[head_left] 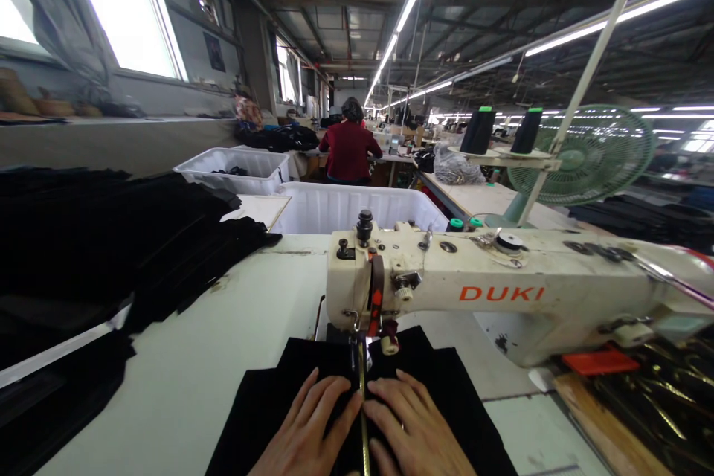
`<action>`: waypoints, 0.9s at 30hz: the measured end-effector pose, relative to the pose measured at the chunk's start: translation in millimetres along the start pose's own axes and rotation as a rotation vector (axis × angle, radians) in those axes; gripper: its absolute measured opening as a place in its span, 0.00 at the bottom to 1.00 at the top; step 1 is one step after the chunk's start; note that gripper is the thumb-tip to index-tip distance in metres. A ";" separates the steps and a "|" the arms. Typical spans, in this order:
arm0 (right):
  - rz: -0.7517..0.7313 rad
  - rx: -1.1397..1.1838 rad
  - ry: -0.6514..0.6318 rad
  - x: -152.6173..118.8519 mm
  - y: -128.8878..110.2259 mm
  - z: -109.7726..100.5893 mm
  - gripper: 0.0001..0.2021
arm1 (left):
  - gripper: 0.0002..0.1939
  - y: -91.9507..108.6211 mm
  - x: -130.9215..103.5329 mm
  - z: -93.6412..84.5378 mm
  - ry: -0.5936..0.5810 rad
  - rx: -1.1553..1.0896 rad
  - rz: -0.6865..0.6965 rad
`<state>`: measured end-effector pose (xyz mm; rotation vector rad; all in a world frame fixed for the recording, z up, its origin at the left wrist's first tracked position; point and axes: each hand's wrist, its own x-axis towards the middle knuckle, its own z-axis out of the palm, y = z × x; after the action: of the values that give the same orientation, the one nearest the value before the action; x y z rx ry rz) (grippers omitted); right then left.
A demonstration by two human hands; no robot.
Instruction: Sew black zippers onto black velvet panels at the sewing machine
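A black fabric piece (262, 405) lies on the white sewing table under the head of a sewing machine (424, 282) lettered DUKI. Down its middle runs a narrow gold strip (364, 431) that looks like a zipper, passing beneath the presser foot (357, 353). My left hand (315, 424) rests flat on the fabric left of the strip, its fingers stretched forward and the index fingertip beside the strip. On the other side my right hand (413, 424) presses the cloth with fingers extended and spread. The needle's tip is too small to make out.
Stacked black fabric (111, 238) covers the table's left. White plastic bins (357, 204) stand behind the machine. Black pieces with gold strips (663, 401) lie at right. Thread cones (478, 132) and a green fan (583, 152) are behind. A person in dark red (350, 145) sits farther off.
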<state>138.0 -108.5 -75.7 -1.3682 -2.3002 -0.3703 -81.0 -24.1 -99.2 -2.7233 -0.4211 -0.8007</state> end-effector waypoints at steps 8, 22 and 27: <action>0.014 -0.006 -0.100 8.4 3.7 5.3 0.19 | 0.25 -3.0 6.6 -7.7 -0.072 0.002 0.070; 0.081 0.068 0.200 31.2 12.2 19.3 0.09 | 0.32 -16.4 28.8 -19.3 -0.136 0.016 -0.055; 0.069 0.056 0.266 29.9 10.4 27.2 0.12 | 0.32 -16.2 28.5 -19.7 -0.151 -0.004 -0.045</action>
<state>128.4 -68.8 -84.5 -1.2835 -2.0273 -0.4344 -73.2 -10.1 -64.5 -2.7977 -0.5142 -0.6099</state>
